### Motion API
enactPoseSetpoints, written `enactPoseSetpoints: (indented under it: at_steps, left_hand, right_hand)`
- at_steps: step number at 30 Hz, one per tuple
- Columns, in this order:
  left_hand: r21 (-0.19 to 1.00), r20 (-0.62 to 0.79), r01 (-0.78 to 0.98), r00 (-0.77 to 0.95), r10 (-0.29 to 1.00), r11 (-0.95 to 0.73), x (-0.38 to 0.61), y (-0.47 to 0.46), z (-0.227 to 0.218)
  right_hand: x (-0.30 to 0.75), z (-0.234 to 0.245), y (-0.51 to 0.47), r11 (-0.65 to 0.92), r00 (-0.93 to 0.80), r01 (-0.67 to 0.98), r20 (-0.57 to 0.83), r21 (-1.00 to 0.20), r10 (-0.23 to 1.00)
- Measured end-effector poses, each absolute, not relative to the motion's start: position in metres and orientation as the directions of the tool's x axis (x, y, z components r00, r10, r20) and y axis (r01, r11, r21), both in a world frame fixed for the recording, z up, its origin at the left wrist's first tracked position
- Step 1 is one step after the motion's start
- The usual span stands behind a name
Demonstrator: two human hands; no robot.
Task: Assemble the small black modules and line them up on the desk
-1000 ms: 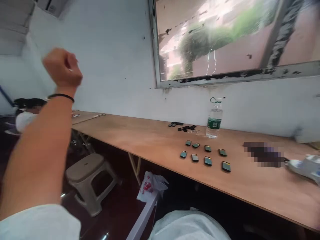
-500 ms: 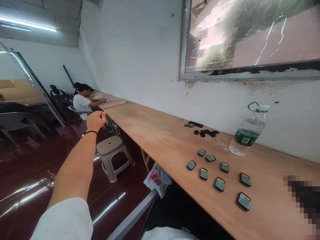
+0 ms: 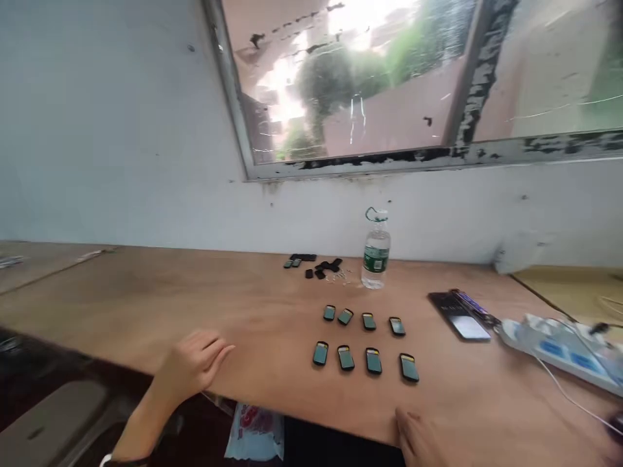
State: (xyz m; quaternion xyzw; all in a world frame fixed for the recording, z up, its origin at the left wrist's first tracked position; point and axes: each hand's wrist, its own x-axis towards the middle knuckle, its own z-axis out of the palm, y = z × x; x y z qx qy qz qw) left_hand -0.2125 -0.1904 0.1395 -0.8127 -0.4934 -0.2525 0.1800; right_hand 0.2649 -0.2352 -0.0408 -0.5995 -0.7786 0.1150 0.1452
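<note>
so, small devices (image 3: 363,342) between left hand (image 3: 192,364), right hand (image 3: 418,438), untouched.

A long plywood bench (image 3: 146,305) runs across the view from 9 o'clock to 3 o'clock, set against a plain white wall (image 3: 97,130). At 12 to 2 o'clock a window (image 3: 389,71) with a worn grey frame, its paint flaking black along the sill, looks out on green bushes and a reddish wall; daylight glares through the pane. At 3 o'clock a second, paler bench (image 3: 574,288) butts against the first. Under the bench edge at 6 o'clock hangs a white plastic bag (image 3: 256,431). At 8 o'clock a grey stool (image 3: 43,415) stands on a dark floor (image 3: 14,363).
</note>
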Motion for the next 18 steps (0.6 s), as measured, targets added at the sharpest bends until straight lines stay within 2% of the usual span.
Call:
enactPoseSetpoints:
  at_steps: [2, 5, 7, 12, 15, 18]
  left_hand:
    - [0.025, 0.681, 0.875, 0.339, 0.65, -0.483, -0.219, -0.182, 0.131]
    - [0.202, 0.731, 0.851, 0.198, 0.653, -0.484, -0.216, -0.165, 0.115]
    - [0.304, 0.689, 0.819, 0.163, 0.706, -0.486, -0.195, -0.156, 0.101]
    - [0.443, 0.482, 0.712, 0.324, 0.814, -0.545, -0.108, -0.149, 0.07]
    - [0.467, 0.453, 0.681, 0.364, 0.814, -0.564, -0.072, -0.146, 0.063]
    - [0.46, 0.45, 0.704, 0.341, 0.826, -0.541, -0.052, -0.148, 0.061]
  right_hand:
    - [0.258, -0.023, -0.242, 0.173, -0.209, 0.901, -0.049, -0.399, 0.977]
    - [0.253, 0.007, -0.246, 0.063, -0.141, 0.873, -0.126, -0.483, 0.982]
    - [0.252, 0.021, -0.245, 0.04, -0.108, 0.842, -0.095, -0.538, 0.99]
    - [0.25, 0.056, -0.248, 0.042, -0.149, 0.796, -0.129, -0.604, 0.98]
    - [0.252, 0.105, -0.26, 0.22, -0.344, 0.756, -0.088, -0.616, 0.935]
    - [0.266, 0.155, -0.287, 0.455, -0.52, 0.69, 0.052, -0.563, 0.853]
